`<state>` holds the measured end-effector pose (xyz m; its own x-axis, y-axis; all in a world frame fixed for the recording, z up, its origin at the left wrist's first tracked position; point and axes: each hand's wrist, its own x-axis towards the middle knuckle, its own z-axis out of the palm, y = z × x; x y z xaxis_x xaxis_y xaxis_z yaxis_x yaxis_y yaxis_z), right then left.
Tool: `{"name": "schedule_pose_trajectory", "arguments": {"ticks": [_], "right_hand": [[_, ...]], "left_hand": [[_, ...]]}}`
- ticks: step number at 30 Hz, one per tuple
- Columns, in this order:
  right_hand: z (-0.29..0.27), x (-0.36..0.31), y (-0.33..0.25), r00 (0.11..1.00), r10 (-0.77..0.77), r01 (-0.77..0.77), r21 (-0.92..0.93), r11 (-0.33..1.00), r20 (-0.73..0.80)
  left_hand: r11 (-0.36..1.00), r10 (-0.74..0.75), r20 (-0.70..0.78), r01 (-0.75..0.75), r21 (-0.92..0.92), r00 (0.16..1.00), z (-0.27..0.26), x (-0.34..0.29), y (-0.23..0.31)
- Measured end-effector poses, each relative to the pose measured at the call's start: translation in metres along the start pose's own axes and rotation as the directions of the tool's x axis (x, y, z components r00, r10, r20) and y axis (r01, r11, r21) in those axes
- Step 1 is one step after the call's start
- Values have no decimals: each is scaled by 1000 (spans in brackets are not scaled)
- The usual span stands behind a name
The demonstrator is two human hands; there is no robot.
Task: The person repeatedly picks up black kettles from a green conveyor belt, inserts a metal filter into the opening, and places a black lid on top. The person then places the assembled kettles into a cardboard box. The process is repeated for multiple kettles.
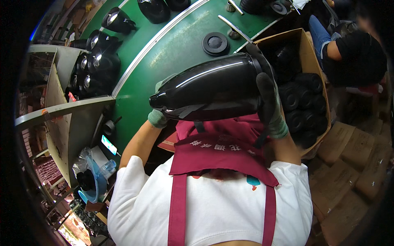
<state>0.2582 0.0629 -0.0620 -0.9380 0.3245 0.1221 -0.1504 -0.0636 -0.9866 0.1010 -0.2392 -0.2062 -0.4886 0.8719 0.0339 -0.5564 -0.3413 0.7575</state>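
A glossy black thermos jug body (213,86) lies sideways in front of my chest, its narrow spouted end to the left and its wide base to the right. My left hand (158,118), in a green-grey work glove, holds the narrow end from behind; its fingers are mostly hidden by the jug. At the wide end, my right hand (269,92) is wrapped round the base, in a glove with a dark palm and green cuff. Beyond the jug, a round black disc-shaped part (215,43) rests on the green work table (172,53).
Several black jugs (96,61) stand on the left. A carton (322,82) full of round black parts is on my right, near a seated co-worker (353,57). A lit phone (109,144) and blue basin (98,180) are lower left. Flattened cardboard (340,176) covers the lower right.
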Motion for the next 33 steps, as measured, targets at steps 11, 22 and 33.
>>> {"name": "schedule_pose_trajectory", "arguments": {"ticks": [11, 22, 33], "right_hand": [[-15, -1, 36, 989, -85, 108, -197, 974, 125], [-31, -31, 76, 957, 275, -282, 69, 957, 92], [-28, -40, 80, 999, -12, 2, -204, 979, -48]], "left_hand": [[433, 181, -181, 87, 897, 967, 54, 21, 59], [734, 130, -295, 109, 670, 947, 59, 27, 44], [852, 82, -174, 22, 522, 981, 72, 38, 59]]}}
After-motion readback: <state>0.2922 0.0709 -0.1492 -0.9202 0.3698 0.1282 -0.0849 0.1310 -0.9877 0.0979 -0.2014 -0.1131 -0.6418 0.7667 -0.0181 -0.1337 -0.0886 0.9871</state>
